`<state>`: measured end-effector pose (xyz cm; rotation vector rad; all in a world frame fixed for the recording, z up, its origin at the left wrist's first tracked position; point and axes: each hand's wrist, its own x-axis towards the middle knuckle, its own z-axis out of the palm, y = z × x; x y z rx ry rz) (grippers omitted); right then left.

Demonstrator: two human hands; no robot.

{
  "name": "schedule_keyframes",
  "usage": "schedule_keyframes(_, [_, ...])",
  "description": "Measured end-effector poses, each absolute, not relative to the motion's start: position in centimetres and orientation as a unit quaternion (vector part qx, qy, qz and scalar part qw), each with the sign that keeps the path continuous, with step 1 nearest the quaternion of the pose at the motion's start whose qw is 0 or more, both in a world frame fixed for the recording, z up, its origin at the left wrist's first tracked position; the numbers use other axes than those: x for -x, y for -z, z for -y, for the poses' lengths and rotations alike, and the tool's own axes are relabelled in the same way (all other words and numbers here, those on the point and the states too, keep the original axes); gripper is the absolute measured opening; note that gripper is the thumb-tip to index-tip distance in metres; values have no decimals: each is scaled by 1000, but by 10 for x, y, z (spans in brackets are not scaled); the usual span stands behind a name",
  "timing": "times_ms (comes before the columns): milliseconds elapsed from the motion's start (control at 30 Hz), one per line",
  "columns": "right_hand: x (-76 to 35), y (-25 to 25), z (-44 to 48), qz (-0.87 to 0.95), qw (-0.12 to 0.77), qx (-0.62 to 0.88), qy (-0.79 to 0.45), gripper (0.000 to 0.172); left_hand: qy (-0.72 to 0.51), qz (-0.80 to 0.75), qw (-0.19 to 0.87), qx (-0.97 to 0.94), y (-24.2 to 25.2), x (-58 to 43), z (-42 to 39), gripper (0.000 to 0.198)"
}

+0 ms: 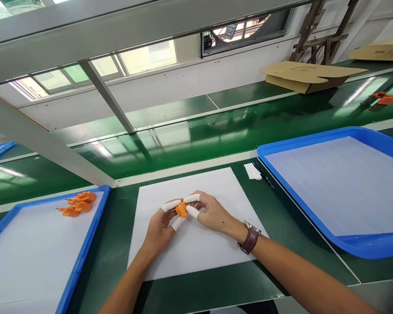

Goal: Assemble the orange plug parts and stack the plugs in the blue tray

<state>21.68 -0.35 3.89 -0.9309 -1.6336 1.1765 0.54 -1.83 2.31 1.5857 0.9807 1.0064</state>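
Clearly small orange plastic part (181,209), pinched between both hands, white finger cots

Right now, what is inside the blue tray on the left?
The left blue tray holds orange parts in its far corner, on a white liner that hides the tray floor.

A glossy green conveyor belt (216,131) is run along a white wall (183,83) — daylight is let in through a row of windows (147,56). A fan vent (245,30) is set beside them, and grey frame beams (108,93) are crossed overhead.
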Motion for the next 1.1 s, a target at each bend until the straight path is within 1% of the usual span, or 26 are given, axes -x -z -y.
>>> schedule_keyframes(33, [-217,-40,3,652,446,388,-475,17,-405,-409,475,-666,-23,-6,19,40])
schedule_keyframes(67, [-218,-41,4,643,447,397,-477,18,-397,-418,450,-682,-24,-6,20,39])
schedule_keyframes(133, [-218,-42,4,625,454,406,-489,20,-386,-442,369,-721,-25,-8,21,37])
schedule_keyframes(200, [-217,-42,5,620,454,405,-496,16,-385,-462,275,-750,-26,-8,21,37])
schedule_keyframes(267, [-215,-40,7,635,442,405,-487,24,-393,-466,201,-767,-27,-9,21,35])
schedule_keyframes(300, [-214,-38,7,647,433,407,-479,24,-395,-463,175,-774,-27,-9,21,35])
schedule_keyframes(400, [-211,-32,9,676,418,402,-455,13,-394,-440,119,-798,-27,-8,21,37])
schedule_keyframes(467, [-209,-30,10,685,422,399,-439,13,-391,-425,105,-809,-26,-7,22,40])
schedule_keyframes(533, [-208,-29,11,693,425,398,-424,16,-392,-417,110,-812,-24,-7,23,41])
schedule_keyframes(633, [-208,-31,12,712,415,397,-404,20,-389,-412,131,-813,-22,-7,25,37])
schedule_keyframes(733, [-209,-36,13,728,397,397,-394,17,-387,-413,142,-812,-18,-7,26,33])
schedule_keyframes(900, [-210,-40,12,730,373,395,-414,12,-396,-407,120,-814,-11,-7,27,29])
schedule_keyframes(1000, [-210,-40,11,719,370,403,-429,10,-398,-411,97,-814,-12,-10,28,22])
schedule_keyframes(1100, [-210,-37,8,691,375,399,-472,11,-401,-406,76,-818,-14,-15,27,16])
